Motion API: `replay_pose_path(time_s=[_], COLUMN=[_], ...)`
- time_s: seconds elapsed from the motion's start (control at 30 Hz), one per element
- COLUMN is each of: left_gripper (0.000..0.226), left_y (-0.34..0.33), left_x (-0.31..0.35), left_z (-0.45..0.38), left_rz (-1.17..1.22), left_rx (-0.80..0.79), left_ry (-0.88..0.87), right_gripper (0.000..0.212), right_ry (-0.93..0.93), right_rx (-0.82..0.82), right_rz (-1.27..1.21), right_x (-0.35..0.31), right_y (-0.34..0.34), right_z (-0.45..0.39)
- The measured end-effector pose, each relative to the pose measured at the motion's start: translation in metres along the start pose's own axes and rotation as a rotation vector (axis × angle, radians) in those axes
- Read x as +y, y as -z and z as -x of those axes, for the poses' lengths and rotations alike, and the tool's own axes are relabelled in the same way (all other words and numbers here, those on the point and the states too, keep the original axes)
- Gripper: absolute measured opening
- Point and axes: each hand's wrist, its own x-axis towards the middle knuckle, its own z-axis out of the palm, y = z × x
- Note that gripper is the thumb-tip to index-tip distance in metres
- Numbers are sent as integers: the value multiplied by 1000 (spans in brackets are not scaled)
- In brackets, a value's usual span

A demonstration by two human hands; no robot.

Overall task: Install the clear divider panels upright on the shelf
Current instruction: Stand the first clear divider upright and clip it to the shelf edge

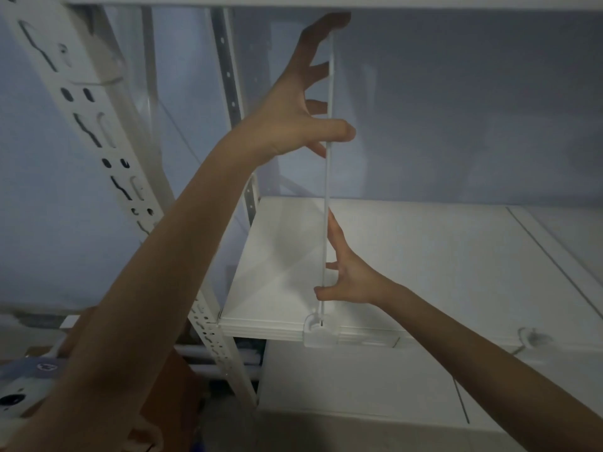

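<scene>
The thin clear plastic divider panel (327, 177) is standing upright on the flat white shelf (424, 256). The left hand (293, 125) is grasping its top, and the right hand (346, 275) is grasping its bottom with its fingers (321, 292).

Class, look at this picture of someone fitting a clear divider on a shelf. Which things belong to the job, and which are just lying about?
Part of the job:
clear divider panel, held upright
left hand, gripping its upper part
right hand, pinching its lower edge
clear clip on the shelf's front edge
white shelf

Just lying about:
cardboard box on the floor
metal upright of the rack
</scene>
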Motion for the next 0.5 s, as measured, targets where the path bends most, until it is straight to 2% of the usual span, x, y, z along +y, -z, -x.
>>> replay_pose_path(time_s=[0.27,0.5], left_gripper=[93,95], left_y=[2,3], left_x=[-1,3], left_z=[0,0], left_rz=[68,65], left_rx=[-5,14], left_ry=[-17,47], right_gripper=[129,127], right_ry=[4,28], right_rx=[-13,-14], right_rz=[4,29], right_x=[0,-5], right_y=[0,0], right_z=[1,1])
